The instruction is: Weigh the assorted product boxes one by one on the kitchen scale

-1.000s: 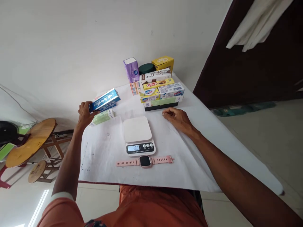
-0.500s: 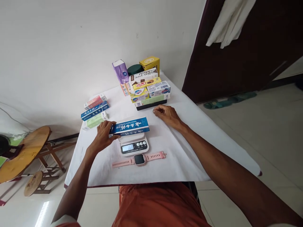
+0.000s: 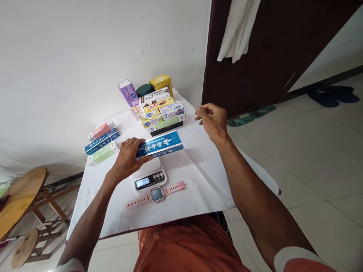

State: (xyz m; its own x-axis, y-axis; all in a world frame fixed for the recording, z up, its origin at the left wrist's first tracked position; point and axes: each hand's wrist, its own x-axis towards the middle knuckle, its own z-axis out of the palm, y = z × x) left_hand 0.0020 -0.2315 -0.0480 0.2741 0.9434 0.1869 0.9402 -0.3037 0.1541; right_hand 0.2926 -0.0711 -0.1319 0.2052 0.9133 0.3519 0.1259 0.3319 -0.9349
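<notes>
My left hand point(image 3: 129, 155) is closed around the left end of a blue toothpaste box point(image 3: 161, 144), tilted above a small white kitchen scale point(image 3: 151, 178). The box hides much of the scale's pan; I cannot tell whether they touch. The lit display appears to read 302. In front of the scale lies a pink-strapped smartwatch point(image 3: 157, 194), its strap spread flat. My right hand point(image 3: 212, 120) is raised over the table's right side, fingers loosely bent and apart, with nothing visible in them. It is nearest the stacked packages.
Soap boxes point(image 3: 172, 110), a white carton point(image 3: 153, 98), a purple pack point(image 3: 128, 93) and a yellow box point(image 3: 161, 82) stand at the back. At left lie a red-white box point(image 3: 102, 130), another blue box point(image 3: 102, 141) and a green box point(image 3: 103, 154). A wooden stool point(image 3: 25, 247) stands left.
My left hand has lifted the toothpaste box off the scale, and the reading has dropped from about 363. My right hand has risen from the table. The head view has shifted right.
</notes>
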